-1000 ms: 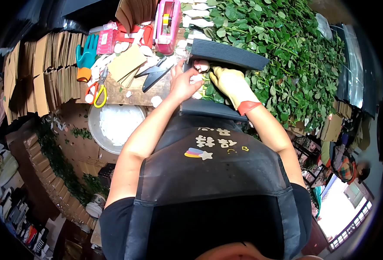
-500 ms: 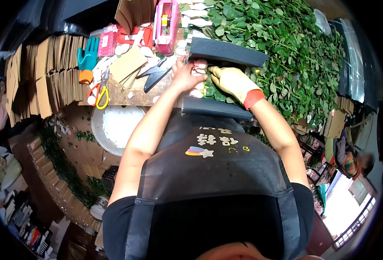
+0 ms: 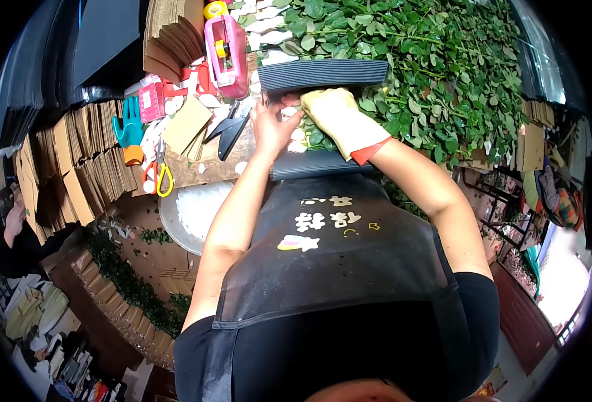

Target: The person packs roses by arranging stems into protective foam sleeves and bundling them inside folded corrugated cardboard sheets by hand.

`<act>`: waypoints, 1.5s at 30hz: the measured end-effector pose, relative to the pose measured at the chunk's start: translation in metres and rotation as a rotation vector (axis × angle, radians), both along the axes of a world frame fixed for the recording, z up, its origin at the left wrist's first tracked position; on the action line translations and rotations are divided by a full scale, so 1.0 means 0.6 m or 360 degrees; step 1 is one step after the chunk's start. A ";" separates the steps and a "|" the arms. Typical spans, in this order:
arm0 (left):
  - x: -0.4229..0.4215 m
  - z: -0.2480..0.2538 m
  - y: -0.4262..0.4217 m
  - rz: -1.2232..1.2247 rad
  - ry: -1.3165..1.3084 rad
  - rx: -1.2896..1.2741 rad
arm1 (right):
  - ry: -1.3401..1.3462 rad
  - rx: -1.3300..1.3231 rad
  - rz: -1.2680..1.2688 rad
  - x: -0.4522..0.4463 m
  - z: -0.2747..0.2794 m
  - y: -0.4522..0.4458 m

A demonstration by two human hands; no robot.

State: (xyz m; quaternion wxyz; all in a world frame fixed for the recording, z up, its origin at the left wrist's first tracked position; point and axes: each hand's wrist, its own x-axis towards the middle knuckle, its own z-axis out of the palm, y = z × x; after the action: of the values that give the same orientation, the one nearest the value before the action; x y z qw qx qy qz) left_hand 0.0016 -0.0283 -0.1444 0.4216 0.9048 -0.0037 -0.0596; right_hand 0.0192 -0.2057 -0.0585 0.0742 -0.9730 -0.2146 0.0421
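Note:
My bare left hand curls its fingers and thumb around pale pink rose heads at the left end of a bundle. On my right hand is a pale yellow glove with an orange cuff. Its fingers bend down among the stems just right of the heads; whatever they grip is hidden. Green leaves show below the glove. The bundle lies between a raised far flap of dark ribbed board and a near flap against my apron.
Leafy rose stems heap up at the right. Leftward lie black-bladed scissors, yellow-and-orange-handled scissors, cardboard pieces, a pink tape dispenser and a teal glove. A basin stands below the table edge.
The whole view has shifted, so the table appears further left. My gloved right hand has moved up toward the far flap, with its fingers bent downward. My left hand stays at the rose heads.

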 end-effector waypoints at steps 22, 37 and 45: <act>0.001 0.020 -0.005 0.0022 0.0194 -0.0022 | 0.0324 0.0221 0.0143 -0.009 0.019 -0.006; -0.105 0.000 0.185 0.0788 0.0010 -0.1064 | 0.1072 0.0278 0.0114 -0.042 0.072 0.013; 0.009 0.107 0.192 0.0594 -0.0854 -0.0411 | 0.0980 0.0365 0.0299 -0.041 0.110 0.007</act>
State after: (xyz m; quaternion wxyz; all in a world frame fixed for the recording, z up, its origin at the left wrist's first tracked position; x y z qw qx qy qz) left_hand 0.0069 0.0867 -0.0803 0.5203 0.8124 0.0435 0.2595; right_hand -0.0052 -0.2012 0.0075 0.2404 -0.8759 -0.2741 0.3161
